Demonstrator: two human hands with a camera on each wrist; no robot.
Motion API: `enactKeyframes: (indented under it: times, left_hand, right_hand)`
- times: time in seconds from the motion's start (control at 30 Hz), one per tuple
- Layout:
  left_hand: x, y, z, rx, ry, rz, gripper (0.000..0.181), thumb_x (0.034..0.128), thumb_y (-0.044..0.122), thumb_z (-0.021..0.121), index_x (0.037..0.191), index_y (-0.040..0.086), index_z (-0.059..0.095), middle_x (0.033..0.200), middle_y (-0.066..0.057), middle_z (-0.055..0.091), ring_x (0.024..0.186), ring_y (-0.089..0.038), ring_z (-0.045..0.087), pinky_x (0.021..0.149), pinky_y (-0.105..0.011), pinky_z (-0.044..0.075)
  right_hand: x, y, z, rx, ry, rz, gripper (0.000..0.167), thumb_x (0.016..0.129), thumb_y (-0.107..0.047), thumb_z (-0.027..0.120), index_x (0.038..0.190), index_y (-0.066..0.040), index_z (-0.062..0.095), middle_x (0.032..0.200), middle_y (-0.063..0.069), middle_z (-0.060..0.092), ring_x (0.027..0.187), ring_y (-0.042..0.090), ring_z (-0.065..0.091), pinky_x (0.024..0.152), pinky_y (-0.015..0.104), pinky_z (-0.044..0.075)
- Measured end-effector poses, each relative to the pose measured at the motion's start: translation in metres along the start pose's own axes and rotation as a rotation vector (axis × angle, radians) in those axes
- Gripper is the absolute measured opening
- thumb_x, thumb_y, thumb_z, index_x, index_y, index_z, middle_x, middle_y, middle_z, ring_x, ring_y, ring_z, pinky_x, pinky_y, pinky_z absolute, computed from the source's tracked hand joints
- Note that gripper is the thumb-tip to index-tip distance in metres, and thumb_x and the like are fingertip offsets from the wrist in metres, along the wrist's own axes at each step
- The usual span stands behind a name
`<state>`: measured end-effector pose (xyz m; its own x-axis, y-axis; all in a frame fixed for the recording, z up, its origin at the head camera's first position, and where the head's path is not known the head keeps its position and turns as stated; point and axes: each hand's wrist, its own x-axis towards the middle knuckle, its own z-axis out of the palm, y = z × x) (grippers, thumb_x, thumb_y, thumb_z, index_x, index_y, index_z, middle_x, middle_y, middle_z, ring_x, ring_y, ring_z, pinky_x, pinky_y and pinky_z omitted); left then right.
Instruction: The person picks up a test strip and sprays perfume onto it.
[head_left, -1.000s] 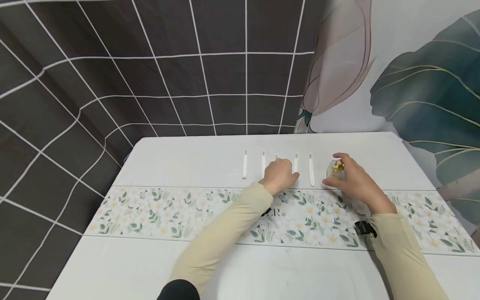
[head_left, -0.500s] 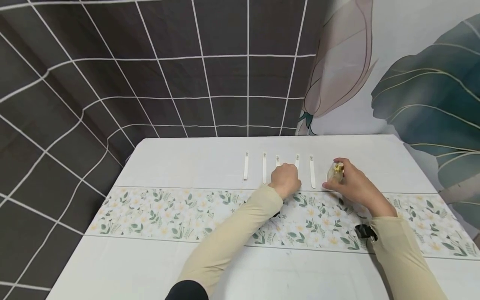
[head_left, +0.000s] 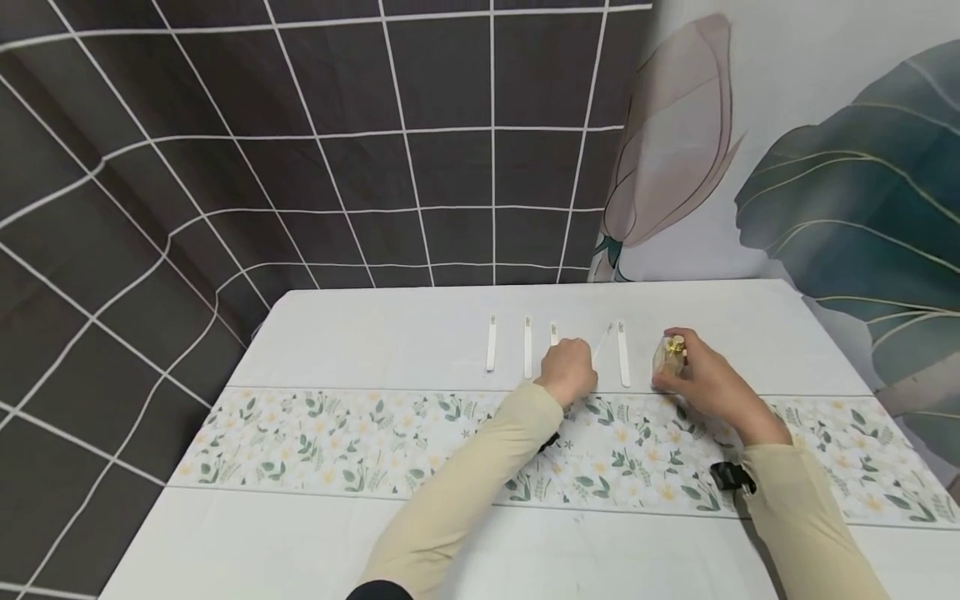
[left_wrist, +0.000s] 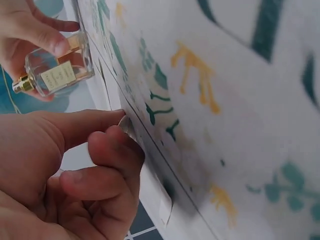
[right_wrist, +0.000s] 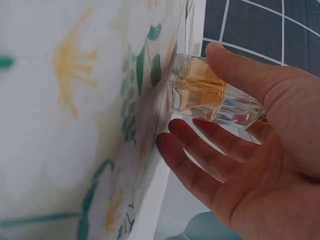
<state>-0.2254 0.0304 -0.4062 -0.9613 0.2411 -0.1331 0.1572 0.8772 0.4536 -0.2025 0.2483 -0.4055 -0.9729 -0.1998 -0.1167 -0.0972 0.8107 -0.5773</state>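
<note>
In the head view my left hand [head_left: 567, 371] pinches the near end of a thin white paper test strip [head_left: 602, 343], which tilts with its far end leaning right. The left wrist view has this strip's end between thumb and forefinger, the other fingers curled. My right hand [head_left: 708, 383] holds a clear glass perfume bottle [left_wrist: 59, 74] with a gold neck, a pale label and amber liquid. In the right wrist view the thumb lies on one side of the bottle and the fingers on the other. The bottle stands upright at the table surface.
Several more white strips lie in a row: one at the left [head_left: 491, 343], another [head_left: 528, 347], one partly behind my left hand [head_left: 553, 333], and one near the bottle [head_left: 623, 354]. A floral band [head_left: 300, 433] crosses the white table [head_left: 360, 333]. A dark grid curtain [head_left: 450, 167] hangs behind.
The strip by my left fingers lay straight in the row and now tilts in their pinch. My left hand has shifted slightly right. The right hand keeps hold of the perfume bottle in place.
</note>
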Motion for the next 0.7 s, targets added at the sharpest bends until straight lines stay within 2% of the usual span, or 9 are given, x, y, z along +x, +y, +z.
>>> enactKeyframes:
  times: [0.13,0.23,0.47,0.57,0.7]
  left_hand:
    - [-0.001,-0.004,0.004,-0.076,-0.031,-0.02,0.031,0.0902,0.004,0.066,0.061,0.01,0.056,0.054,-0.002,0.052,0.041,-0.011,0.042,0.035,-0.021,0.037]
    - [-0.002,-0.006,0.002,-0.119,-0.03,-0.025,0.035,0.091,0.007,0.066,0.059,0.012,0.051,0.051,0.0,0.045,0.04,-0.01,0.039,0.035,-0.021,0.034]
    - [-0.007,-0.013,-0.014,-0.25,0.013,0.01,0.049,0.0934,0.012,0.068,0.052,0.015,0.043,0.043,0.004,0.037,0.036,-0.006,0.035,0.037,-0.019,0.032]
    - [-0.012,-0.02,-0.022,-0.322,0.058,0.028,0.048,0.0935,0.012,0.069,0.052,0.015,0.044,0.046,0.006,0.041,0.04,-0.005,0.037,0.044,-0.017,0.035]
    - [-0.021,-0.031,-0.036,-0.384,0.15,0.05,0.03,0.0928,0.01,0.068,0.064,0.011,0.06,0.061,0.002,0.059,0.049,-0.007,0.048,0.056,-0.02,0.041]
  right_hand:
    - [-0.002,0.002,0.003,0.006,-0.002,-0.005,0.087,0.096,-0.029,0.072,0.157,0.003,0.019,0.136,0.039,0.048,0.124,0.058,0.049,0.098,0.07,0.041]
    - [-0.003,0.003,0.004,0.011,-0.005,-0.013,0.088,0.097,-0.029,0.071,0.158,0.002,0.016,0.139,0.04,0.046,0.127,0.059,0.047,0.101,0.071,0.038]
    - [-0.003,0.003,0.002,0.043,0.026,-0.067,0.086,0.104,-0.033,0.06,0.161,0.002,0.005,0.145,0.043,0.031,0.132,0.06,0.039,0.106,0.074,0.031]
    - [-0.005,-0.001,0.001,0.052,0.067,-0.063,0.087,0.105,-0.042,0.053,0.161,0.002,0.003,0.146,0.043,0.025,0.133,0.061,0.036,0.106,0.076,0.03]
    - [-0.006,-0.009,-0.005,0.088,0.128,-0.092,0.085,0.108,-0.043,0.045,0.159,0.006,-0.001,0.151,0.045,0.017,0.139,0.065,0.027,0.108,0.076,0.025]
